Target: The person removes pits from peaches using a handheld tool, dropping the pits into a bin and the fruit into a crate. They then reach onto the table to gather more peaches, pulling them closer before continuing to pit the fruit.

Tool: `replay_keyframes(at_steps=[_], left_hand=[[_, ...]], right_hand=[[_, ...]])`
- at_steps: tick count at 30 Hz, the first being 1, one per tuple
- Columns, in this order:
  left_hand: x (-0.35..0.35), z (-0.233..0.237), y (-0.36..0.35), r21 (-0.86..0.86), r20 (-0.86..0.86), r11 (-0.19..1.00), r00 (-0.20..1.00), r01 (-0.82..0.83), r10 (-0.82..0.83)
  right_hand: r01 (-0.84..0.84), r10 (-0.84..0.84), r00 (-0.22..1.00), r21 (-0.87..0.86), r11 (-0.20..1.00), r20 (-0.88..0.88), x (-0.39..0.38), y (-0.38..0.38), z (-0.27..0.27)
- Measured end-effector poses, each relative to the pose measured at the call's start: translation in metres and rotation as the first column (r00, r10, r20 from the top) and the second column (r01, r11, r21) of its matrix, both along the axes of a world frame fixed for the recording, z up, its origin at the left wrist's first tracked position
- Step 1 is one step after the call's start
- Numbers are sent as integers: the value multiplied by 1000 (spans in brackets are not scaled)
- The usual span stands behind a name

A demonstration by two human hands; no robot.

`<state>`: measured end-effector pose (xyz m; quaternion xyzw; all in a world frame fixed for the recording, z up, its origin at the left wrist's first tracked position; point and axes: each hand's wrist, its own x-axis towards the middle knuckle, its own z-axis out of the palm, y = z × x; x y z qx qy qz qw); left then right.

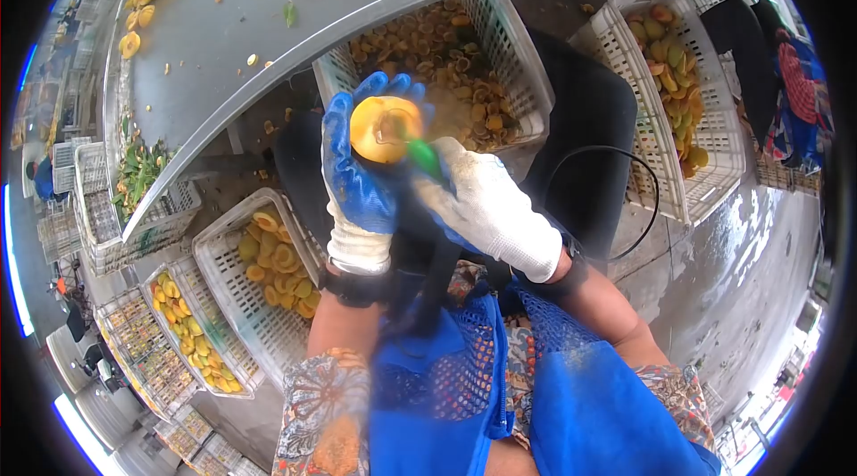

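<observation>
My left hand (pixel 357 177), in a blue-coated glove, grips a yellow peach half (pixel 384 128) with its cut face toward me. My right hand (pixel 486 208), in a white glove, holds a green-handled tool (pixel 426 159) whose tip is pushed into the middle of the fruit. Both hands are raised over a white crate of brown pits and scraps (pixel 446 56). A blue apron (pixel 536 387) covers my lap below.
A metal table (pixel 223 38) with scattered fruit pieces curves across the top left. White crates of peach halves (pixel 268 271) sit at lower left, and a crate of whole fruit (pixel 678 92) at right. Another person (pixel 794 92) stands at far right on the wet floor.
</observation>
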<state>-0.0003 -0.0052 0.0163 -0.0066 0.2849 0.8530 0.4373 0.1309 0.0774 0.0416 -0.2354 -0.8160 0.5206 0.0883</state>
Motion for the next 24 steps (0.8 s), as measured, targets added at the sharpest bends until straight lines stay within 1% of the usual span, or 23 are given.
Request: replay_keyframes(at_steps=[3, 6, 9, 12, 13, 17, 20, 21, 23, 24], left_hand=[[7, 6, 3, 1, -14, 1000, 1000, -27, 27], [10, 4, 3, -37, -97, 999, 995, -38, 34], [12, 10, 5, -89, -65, 995, 997, -43, 37], [17, 8, 7, -232, -197, 970, 980, -80, 33], [11, -2, 1, -308, -212, 951, 976, -26, -42], [7, -20, -3, -426, -224, 905, 969, 0, -106], [2, -37, -7, -447, -192, 894, 971, 40, -139], [2, -39, -7, -425, -166, 904, 977, 49, -131], [2, -41, -8, -378, -113, 924, 987, 66, -116], [1, -40, -9, -393, -120, 916, 982, 85, -143]], right_hand=[[-18, 19, 1000, 36, 999, -25, 1, 0, -3], [-32, 32, 999, 67, 997, -7, 3, -3, -9], [-43, 43, 999, -27, 999, 18, 2, -7, -19], [-58, 60, 998, -47, 997, 35, 3, -12, -25], [-66, 69, 997, -77, 995, 40, 4, -14, -29], [-82, 95, 993, -173, 982, 67, 6, -18, -42], [-113, 132, 988, -207, 972, 82, 6, -16, -48], [-129, 150, 985, -213, 969, 84, 5, -15, -49], [-152, 191, 974, -278, 948, 118, 3, -10, -45], [-164, 214, 967, -312, 936, 135, 3, -9, -43]])
